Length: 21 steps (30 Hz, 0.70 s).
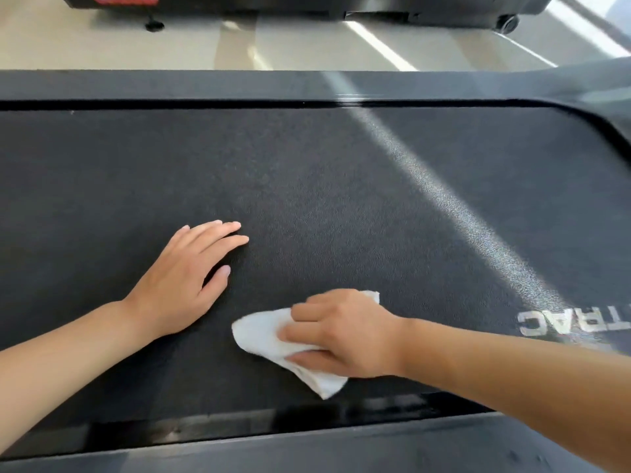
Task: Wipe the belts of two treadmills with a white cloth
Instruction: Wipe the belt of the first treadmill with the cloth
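Nearest the camera ran the smooth black side rail (307,438) of the treadmill, glossy enough to throw back pale reflections, and just beyond it began the wide black belt (341,186), a matte, finely pebbled rubber surface that looked grippy rather than slick.

The small white cloth (259,332), a soft crumpled rag of thin woven fabric, lay bunched on the belt close to that near rail. The right hand (341,331) lay over it, fingers curled around its folds and the thumb tucked against its near edge, holding it down flat on the belt. A cloth like this probably weighs almost nothing and has no stiffness of its own, so it would likely fold or roll under if taken by a corner; gathering it under the palm, as here, seemed the surest hold, and the belt's grain would probably drag on it.

Left of the cloth and a little farther across the belt, the left hand (186,268) rested palm down, fingers straight and slightly spread, holding nothing, apparently a brace.

To the right of the cloth, pale printed lettering (543,327) showed on the belt. Farther off a bright streak of light crossed the grain, then came the far rail (205,87), pale glossy floor (102,46) and the dark base of a second machine (273,3).
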Motion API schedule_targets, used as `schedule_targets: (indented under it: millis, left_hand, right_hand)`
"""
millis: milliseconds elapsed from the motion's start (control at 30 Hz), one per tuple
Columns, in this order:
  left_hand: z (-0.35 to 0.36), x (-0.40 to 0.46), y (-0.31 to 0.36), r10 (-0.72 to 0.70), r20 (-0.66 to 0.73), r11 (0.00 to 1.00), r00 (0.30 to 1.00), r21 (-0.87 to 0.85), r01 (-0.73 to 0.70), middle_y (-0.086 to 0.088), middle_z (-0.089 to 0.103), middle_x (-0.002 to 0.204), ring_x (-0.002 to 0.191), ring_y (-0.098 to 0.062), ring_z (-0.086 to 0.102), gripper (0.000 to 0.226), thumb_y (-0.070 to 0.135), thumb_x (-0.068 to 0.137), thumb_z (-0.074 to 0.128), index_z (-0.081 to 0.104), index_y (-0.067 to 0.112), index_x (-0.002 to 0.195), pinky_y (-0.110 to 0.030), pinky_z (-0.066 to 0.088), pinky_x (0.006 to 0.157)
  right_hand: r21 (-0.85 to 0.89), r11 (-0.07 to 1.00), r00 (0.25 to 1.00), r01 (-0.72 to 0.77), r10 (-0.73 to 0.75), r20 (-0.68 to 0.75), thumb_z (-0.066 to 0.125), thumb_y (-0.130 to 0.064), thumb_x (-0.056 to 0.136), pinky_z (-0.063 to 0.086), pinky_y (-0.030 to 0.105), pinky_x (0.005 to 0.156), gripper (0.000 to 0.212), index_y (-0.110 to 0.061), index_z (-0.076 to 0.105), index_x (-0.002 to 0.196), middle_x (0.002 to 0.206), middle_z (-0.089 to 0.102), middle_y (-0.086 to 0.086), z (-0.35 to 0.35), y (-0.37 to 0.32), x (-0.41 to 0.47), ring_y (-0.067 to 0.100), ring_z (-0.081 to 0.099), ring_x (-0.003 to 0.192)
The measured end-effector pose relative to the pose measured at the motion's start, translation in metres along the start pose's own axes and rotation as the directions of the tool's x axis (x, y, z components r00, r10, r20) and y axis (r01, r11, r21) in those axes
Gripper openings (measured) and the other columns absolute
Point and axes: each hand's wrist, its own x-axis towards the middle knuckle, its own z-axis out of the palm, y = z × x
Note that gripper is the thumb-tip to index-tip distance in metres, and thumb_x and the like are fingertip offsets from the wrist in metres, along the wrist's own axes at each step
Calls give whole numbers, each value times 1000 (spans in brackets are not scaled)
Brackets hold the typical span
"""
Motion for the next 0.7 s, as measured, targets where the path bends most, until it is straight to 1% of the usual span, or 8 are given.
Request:
schedule_targets:
  millis: [67,133,200,267,333,400,567,700]
  left_hand:
    - [1,0,2,-5,-12,1000,1000,-3,5,13,39,163,155,-17,32,53,38,102,37,51,28,152,-54,22,127]
    - [1,0,2,-8,-14,1000,1000,-5,8,13,41,163,154,-17,33,53,38,102,37,52,27,151,-52,21,127]
    - [1,0,3,-11,-15,1000,1000,-8,11,13,41,162,154,-17,33,53,39,101,37,52,27,150,-52,21,127]
    - [1,0,4,-9,-18,1000,1000,-6,9,13,41,162,154,-17,33,52,39,101,37,53,28,150,-51,21,127]
    - [0,0,4,-6,-13,1000,1000,-5,6,14,41,162,154,-16,33,53,39,101,37,52,28,150,-51,21,128]
    - [-1,1,4,-11,-8,1000,1000,-11,11,14,40,162,154,-15,32,53,40,101,36,52,29,150,-52,21,128]
    - [-1,2,1,-10,-4,1000,1000,21,10,11,41,163,154,-19,34,53,39,102,35,52,28,151,-52,22,127]
    - [-8,-4,10,-61,12,998,998,30,60,0,45,162,151,-27,38,54,36,101,37,53,19,150,-56,28,123]
  right_hand:
    - [-60,998,999,-33,31,-40,48,-44,104,38,35,65,36,-15,67,110,92,55,1,-12,32,-15,25,51,77]
    - [-62,929,910,-364,341,-235,47,-55,99,41,32,68,43,-20,66,114,98,62,-2,-31,80,-24,25,61,86]
    - [-23,668,624,-744,682,-382,50,-56,96,41,33,74,41,-26,63,119,106,68,-2,-52,135,-33,28,65,98]
    - [73,392,325,-917,841,-433,50,-49,98,39,35,74,35,-25,59,121,106,69,1,-66,170,-35,32,64,99]
    - [104,280,209,-954,875,-436,47,-42,99,41,37,71,29,-20,56,115,98,66,4,-69,170,-18,35,64,95]
    - [65,346,287,-936,855,-431,46,-39,99,45,38,71,25,-17,53,107,98,64,6,-55,146,7,35,64,92]
    - [-63,822,794,-566,523,-309,48,-44,98,44,38,58,27,-18,56,98,87,56,-5,-8,56,47,24,57,75]
    - [-20,869,854,-494,480,-201,48,-42,99,44,36,59,28,-18,61,106,91,59,-5,-3,23,52,22,58,76]
